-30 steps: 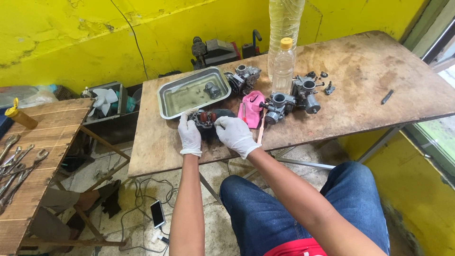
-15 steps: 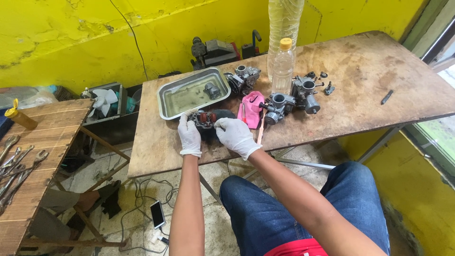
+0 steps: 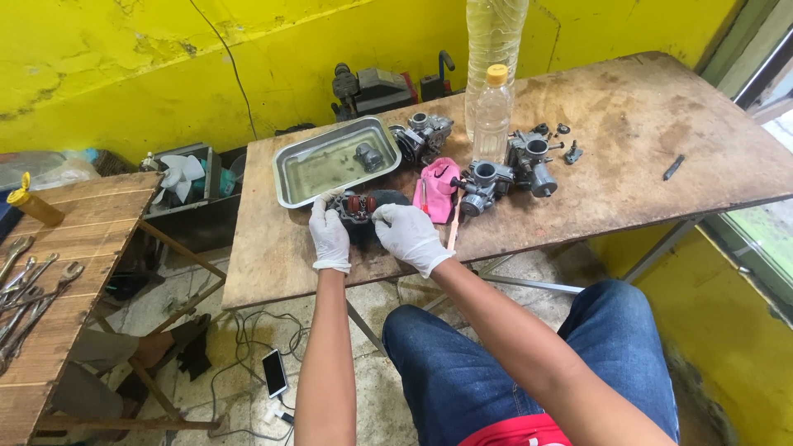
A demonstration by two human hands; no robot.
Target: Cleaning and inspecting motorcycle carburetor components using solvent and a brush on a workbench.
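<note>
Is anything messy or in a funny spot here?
Yes. A phone lies on the floor among loose cables, below the table. A small metal part sits in liquid in the steel tray. Both gloved hands, left hand and right hand, hold a dark part.

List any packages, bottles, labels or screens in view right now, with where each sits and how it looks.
Small clear bottle: on the table behind the carburettors, upright, yellow cap, pale liquid, no label visible.
Tall clear bottle: just behind it, cut off by the frame top.
Yellow bottle: on the left wooden bench, lying tilted.
Phone: on the floor under the table, screen dark, cable attached.
No signs visible.
</note>
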